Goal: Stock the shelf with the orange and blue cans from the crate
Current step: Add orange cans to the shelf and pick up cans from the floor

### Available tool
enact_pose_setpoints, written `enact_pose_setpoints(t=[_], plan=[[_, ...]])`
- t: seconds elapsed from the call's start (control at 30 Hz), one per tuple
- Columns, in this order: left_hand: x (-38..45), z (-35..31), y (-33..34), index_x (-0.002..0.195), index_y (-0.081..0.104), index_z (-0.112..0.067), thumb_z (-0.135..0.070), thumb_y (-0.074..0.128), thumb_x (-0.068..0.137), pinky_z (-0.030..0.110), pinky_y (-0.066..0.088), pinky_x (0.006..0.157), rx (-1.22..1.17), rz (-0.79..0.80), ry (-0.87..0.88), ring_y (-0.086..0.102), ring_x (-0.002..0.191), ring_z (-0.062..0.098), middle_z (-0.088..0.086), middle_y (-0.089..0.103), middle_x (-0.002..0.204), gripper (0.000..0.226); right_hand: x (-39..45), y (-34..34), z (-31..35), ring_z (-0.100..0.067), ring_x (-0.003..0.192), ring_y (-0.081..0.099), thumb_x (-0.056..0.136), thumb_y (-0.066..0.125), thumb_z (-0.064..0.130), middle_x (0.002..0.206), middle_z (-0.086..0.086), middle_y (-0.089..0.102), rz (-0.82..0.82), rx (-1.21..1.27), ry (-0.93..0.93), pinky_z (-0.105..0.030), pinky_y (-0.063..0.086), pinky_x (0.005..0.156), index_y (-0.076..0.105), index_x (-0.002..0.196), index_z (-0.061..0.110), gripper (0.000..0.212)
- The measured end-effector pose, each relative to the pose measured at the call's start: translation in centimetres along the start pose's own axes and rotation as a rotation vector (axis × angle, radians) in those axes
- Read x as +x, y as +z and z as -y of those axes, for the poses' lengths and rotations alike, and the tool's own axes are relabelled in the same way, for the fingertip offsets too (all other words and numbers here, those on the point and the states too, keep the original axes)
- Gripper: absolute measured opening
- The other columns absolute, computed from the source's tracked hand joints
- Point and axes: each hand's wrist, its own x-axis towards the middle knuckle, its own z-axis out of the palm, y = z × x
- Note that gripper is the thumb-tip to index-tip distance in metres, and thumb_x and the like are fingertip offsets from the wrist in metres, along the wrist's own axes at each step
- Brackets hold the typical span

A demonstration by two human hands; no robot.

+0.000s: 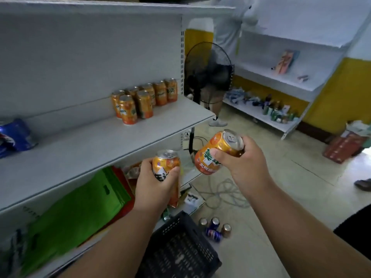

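Holding one orange can in each hand, you stand in front of the white shelf [104, 141]. Your left hand [154, 185] wraps its fingers and thumb round an upright orange can [165, 163], top facing up, just below the front edge of the shelf at about 7 o'clock from the other can. Your right hand [239, 163] grasps a second orange can [215, 152] near its top; that can is tilted, its silver lid pointing toward 1 o'clock and its base toward 7 o'clock. The two cans are near each other but apart.

On the shelf, at 11 o'clock from your hands, a cluster of orange cans [144, 99] stands upright in two rough rows near the back panel. At 9 o'clock, on the far left edge of the same shelf, lies a blue pack [14, 137], partly cut off by the frame.

Below your forearms, at 6 o'clock, sits the dark crate [178, 245] on the floor. Just beside it at 3 o'clock, a few loose cans [214, 229] rest on the floor, some blue, some copper-coloured, one blue can lying on its side. A green bag [80, 209] fills the lower shelf at 8 o'clock. Grey cables [226, 193] trail across the floor between your arms, and a black fan [208, 73] stands at 12 o'clock past the shelf end.
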Motion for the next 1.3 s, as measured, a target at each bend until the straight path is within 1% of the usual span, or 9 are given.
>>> enact_pose_setpoints(t=[0.17,0.3,0.43,0.57,0.73,0.9,1.1,1.2,1.3], plan=[[1.4,-3.0,5.4,0.105,0.049,-0.033,-0.037,0.078,0.079,0.024,0.051,0.069,0.038,-0.150,-0.055,0.064,0.081,0.001,-0.011,0.065,0.092,0.038,8.5,-1.6,-1.4,-0.006,0.089,0.065,0.051,0.076,0.061,0.098,0.011,0.067,0.226,-0.197,-0.099,-0.035,0.056,0.078,0.061,0.101,0.033,0.060],[3.7,-5.1,5.5,0.110,0.049,-0.033,-0.040,0.083,0.072,0.020,0.051,0.070,0.136,-0.219,-0.079,0.063,0.086,-0.001,-0.015,0.065,0.095,0.052,13.2,-0.5,-1.1,-0.006,0.092,0.061,0.055,0.074,0.064,0.102,0.014,0.062,0.346,-0.255,-0.195,-0.027,0.051,0.075,0.057,0.106,0.034,0.061],[7.3,-5.4,4.5,0.114,0.048,-0.032,-0.042,0.088,0.065,0.021,0.051,0.072,0.238,-0.246,-0.093,0.061,0.090,0.001,-0.014,0.063,0.102,0.064,17.3,2.0,-1.2,-0.010,0.096,0.059,0.053,0.069,0.070,0.108,0.011,0.059,0.382,-0.317,-0.282,-0.032,0.052,0.079,0.055,0.115,0.031,0.075],[12.2,-5.5,5.1,0.120,0.049,-0.035,-0.047,0.088,0.063,0.031,0.051,0.092,0.363,-0.275,-0.036,0.054,0.104,0.010,-0.009,0.048,0.120,0.070,20.7,3.2,-1.2,-0.011,0.097,0.058,0.058,0.075,0.062,0.109,0.008,0.058,0.407,-0.362,-0.272,-0.033,0.052,0.081,0.055,0.114,0.028,0.068],[18.7,-5.7,7.7,0.132,0.050,-0.028,-0.049,0.085,0.064,0.036,0.048,0.098,0.420,-0.332,0.000,0.053,0.113,0.016,-0.009,0.051,0.122,0.079,25.7,3.8,-1.5,-0.012,0.097,0.056,0.064,0.082,0.051,0.112,0.007,0.058,0.405,-0.428,-0.281,-0.029,0.046,0.079,0.055,0.117,0.028,0.064],[25.6,-5.3,10.7,0.135,0.047,-0.029,-0.043,0.081,0.067,0.042,0.050,0.096,0.537,-0.299,-0.036,0.055,0.115,0.021,-0.004,0.051,0.130,0.078,32.1,5.4,-2.9,-0.012,0.097,0.056,0.065,0.084,0.046,0.112,0.006,0.057,0.476,-0.389,-0.326,-0.027,0.045,0.079,0.055,0.118,0.028,0.063],[32.2,-5.5,13.2,0.125,0.056,-0.029,-0.042,0.080,0.067,0.030,0.040,0.084,0.798,-0.344,-0.076,0.050,0.110,0.021,-0.004,0.047,0.126,0.064,39.0,7.7,-5.6,-0.009,0.092,0.059,0.062,0.087,0.039,0.103,0.009,0.060,0.653,-0.333,-0.350,-0.025,0.045,0.074,0.057,0.109,0.031,0.057],[34.4,-5.9,12.7,0.117,0.061,-0.028,-0.037,0.080,0.063,0.036,0.050,0.085,0.839,-0.359,-0.115,0.055,0.105,0.024,-0.003,0.056,0.115,0.057,41.3,8.6,-6.5,-0.008,0.092,0.060,0.063,0.087,0.035,0.103,0.009,0.062,0.742,-0.285,-0.329,-0.022,0.046,0.071,0.058,0.109,0.030,0.055],[36.0,-6.7,12.3,0.109,0.065,-0.025,-0.028,0.079,0.065,0.035,0.055,0.073,0.845,-0.366,-0.145,0.062,0.091,0.024,0.000,0.060,0.107,0.046,42.6,9.3,-6.5,0.002,0.085,0.058,0.066,0.086,0.030,0.098,0.012,0.062,0.784,-0.250,-0.347,-0.011,0.040,0.063,0.058,0.102,0.034,0.046]])
